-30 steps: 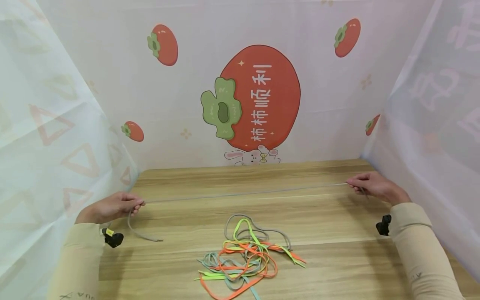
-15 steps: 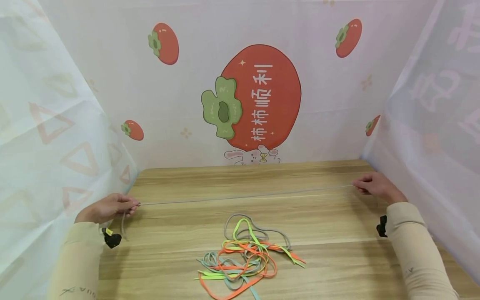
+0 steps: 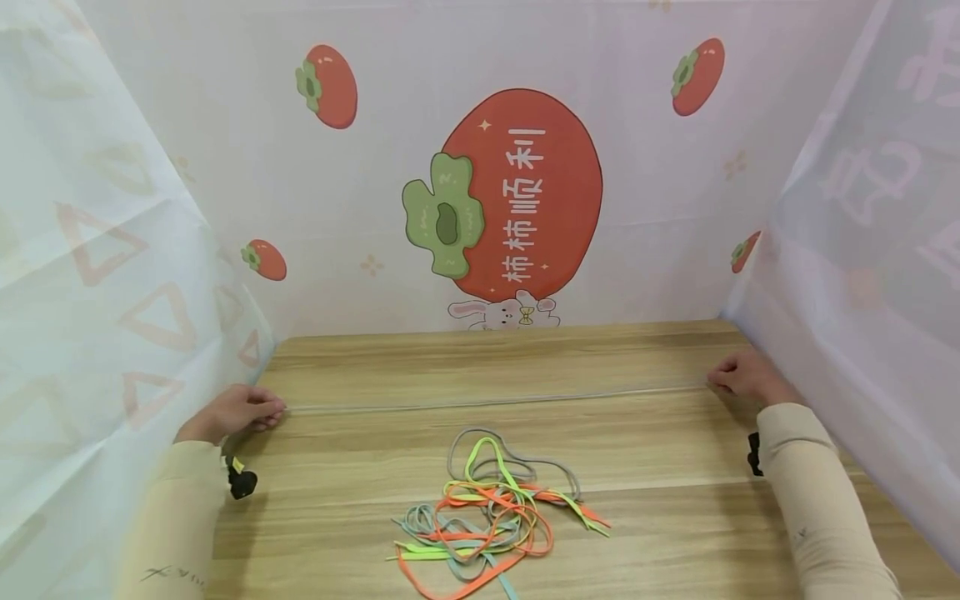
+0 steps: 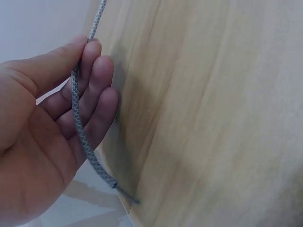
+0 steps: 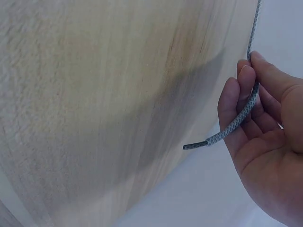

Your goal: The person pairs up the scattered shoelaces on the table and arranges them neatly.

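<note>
A grey patterned shoelace stretches nearly straight across the back half of the wooden table, one hand at either side. My left hand pinches it between thumb and forefinger; in the left wrist view its short tail hangs down past the palm and ends in a dark tip. On the far side my right hand pinches the lace the same way. The right wrist view shows the other tail curving below the fingers to a dark aglet.
Nearer the front of the table lies a tangled pile of shoelaces, with neon green, orange and pale blue-grey ones, plus a grey lace looping out behind. Printed cloth walls enclose the table's back and sides.
The stretched lace has come lower, closer over the table. My right hand has shifted slightly outward and down; the left tail, earlier hanging in the head view, is now hidden there. The pile has not moved.
</note>
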A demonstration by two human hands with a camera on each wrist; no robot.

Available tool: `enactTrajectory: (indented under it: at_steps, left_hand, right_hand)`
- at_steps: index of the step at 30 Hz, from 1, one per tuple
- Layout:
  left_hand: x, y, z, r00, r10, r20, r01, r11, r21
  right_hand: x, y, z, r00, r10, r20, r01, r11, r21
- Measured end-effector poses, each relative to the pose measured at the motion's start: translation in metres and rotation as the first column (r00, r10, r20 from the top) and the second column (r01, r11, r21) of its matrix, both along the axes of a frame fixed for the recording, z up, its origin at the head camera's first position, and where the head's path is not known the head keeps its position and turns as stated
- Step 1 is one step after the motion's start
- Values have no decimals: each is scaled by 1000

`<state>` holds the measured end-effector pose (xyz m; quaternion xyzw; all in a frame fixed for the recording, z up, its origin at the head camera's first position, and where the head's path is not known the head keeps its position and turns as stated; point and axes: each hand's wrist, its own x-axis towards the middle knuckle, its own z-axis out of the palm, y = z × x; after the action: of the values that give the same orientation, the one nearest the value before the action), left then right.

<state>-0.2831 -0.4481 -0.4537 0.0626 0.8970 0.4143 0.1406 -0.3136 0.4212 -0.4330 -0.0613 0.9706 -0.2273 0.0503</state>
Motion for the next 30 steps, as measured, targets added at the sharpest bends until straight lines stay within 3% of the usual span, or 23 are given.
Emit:
enactTrajectory:
  at_steps: [8,15,22,30]
  left_hand:
    - [0,13,5,997,-36,-64,24,984,-176]
    - [1,24,4,992,-69,-106,38,962,-270]
    - [3,34,8,963,-151,-224,62,931,-360]
    - [3,39,14,961,-188,-204,96,916,-390]
  right_hand:
    - [-1,-3,-1,1000,-2,-30,4,996,87]
    - [0,-3,-7,999,-4,-32,6,997,79]
    - [1,-5,-7,997,-8,-79,16,995,102]
    - [0,-14,-2,998,22,-64,-13,989,144]
